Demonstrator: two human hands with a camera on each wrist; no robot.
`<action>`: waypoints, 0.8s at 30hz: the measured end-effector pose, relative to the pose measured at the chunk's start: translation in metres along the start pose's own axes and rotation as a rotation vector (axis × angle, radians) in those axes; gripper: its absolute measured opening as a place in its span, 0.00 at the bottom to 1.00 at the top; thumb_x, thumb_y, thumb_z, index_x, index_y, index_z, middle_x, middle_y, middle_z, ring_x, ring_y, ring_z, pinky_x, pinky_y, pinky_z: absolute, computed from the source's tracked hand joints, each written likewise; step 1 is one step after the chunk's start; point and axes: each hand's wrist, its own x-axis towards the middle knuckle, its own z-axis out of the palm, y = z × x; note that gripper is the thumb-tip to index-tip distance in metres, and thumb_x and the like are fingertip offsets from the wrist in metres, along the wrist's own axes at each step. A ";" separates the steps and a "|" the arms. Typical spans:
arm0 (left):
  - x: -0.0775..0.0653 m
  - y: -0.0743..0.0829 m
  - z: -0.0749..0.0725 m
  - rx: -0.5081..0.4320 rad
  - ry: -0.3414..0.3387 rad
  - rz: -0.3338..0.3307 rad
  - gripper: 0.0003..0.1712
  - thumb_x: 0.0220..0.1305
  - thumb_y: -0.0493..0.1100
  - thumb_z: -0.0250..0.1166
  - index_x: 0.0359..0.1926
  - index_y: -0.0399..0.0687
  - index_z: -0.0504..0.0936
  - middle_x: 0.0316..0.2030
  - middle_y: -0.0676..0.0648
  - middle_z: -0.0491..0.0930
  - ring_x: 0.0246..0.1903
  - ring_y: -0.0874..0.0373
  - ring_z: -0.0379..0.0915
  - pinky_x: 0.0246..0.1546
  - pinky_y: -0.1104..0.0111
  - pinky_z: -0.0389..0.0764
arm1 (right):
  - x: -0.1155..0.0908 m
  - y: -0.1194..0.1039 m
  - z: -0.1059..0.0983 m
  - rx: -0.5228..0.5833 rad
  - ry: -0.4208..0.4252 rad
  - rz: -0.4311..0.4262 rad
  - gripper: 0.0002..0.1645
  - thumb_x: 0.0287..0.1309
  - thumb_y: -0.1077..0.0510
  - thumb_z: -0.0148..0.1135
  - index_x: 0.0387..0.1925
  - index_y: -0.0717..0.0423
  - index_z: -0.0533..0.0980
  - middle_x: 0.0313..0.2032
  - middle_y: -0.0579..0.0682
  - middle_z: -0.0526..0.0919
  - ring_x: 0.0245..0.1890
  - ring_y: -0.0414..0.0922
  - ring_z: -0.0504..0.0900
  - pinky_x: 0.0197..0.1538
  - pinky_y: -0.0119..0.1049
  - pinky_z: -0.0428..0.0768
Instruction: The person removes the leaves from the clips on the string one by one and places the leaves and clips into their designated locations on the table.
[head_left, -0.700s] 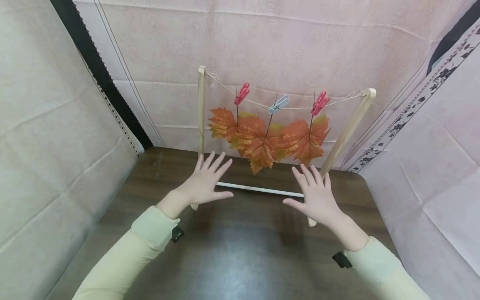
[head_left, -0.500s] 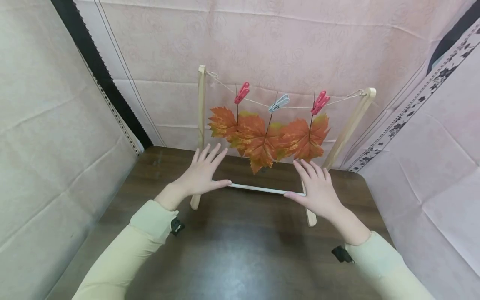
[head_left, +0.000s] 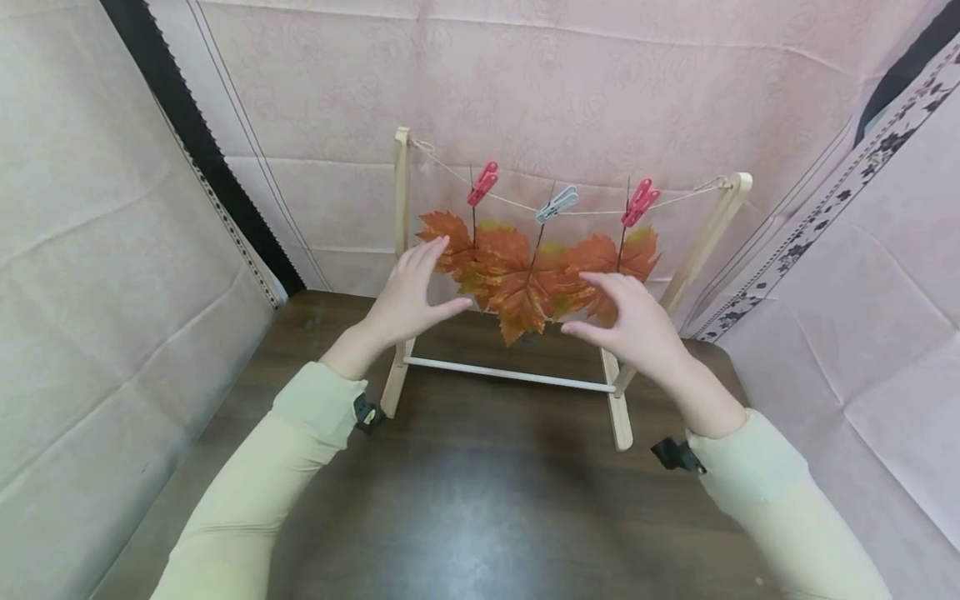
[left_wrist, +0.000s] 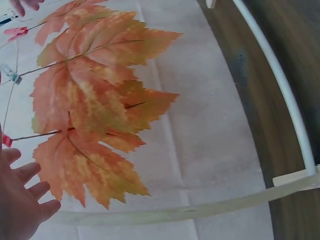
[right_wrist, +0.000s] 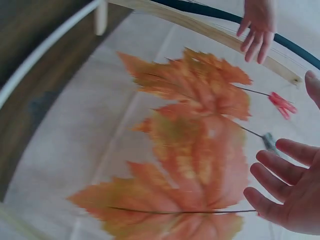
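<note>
Open gap between the slim white crossbar (head_left: 510,374) and orange-yellow lobed leaves (head_left: 525,287) above, pale wooden posts (head_left: 402,192) blocking both sides, beige string (head_left: 592,213) with pink and pale-blue plastic clothespins (head_left: 557,205) across the top, free room over the dark brown table (head_left: 480,500) in front

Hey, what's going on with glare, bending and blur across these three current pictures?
Head view: pale glare on the dark tabletop; left wrist view: the white rod looks bowed, probably lens distortion; right wrist view: the leaves look soft and the blue clip blurred.
</note>
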 end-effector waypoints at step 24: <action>0.068 0.010 -0.014 -0.118 0.087 -0.025 0.42 0.60 0.59 0.60 0.69 0.44 0.57 0.67 0.42 0.59 0.68 0.48 0.51 0.68 0.53 0.53 | 0.092 -0.067 -0.051 0.277 -0.001 0.025 0.44 0.50 0.43 0.68 0.67 0.43 0.61 0.63 0.49 0.69 0.61 0.46 0.68 0.62 0.43 0.68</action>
